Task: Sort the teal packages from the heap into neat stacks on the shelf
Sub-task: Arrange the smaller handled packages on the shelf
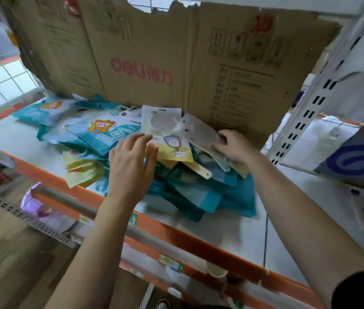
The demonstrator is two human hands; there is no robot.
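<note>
Teal packages (109,130) lie fanned toward the left rear of the shelf (221,237) and in a loose heap (198,192) mid-shelf, near its orange front edge. The left hand (132,161), fingers straight, presses a yellow package (174,150) atop the heap. The right hand (234,146) pinches a clear package (198,130). Tugging either one could drag the slick teal ones off the front edge.

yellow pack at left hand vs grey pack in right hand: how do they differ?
Yellow pack is opaque with a cartoon print; grey pack is translucent. Yellow pack lies on the heap, the left hand's straight fingers at its edge; grey pack is pinched by the right hand. Both are flat pouches.
</note>
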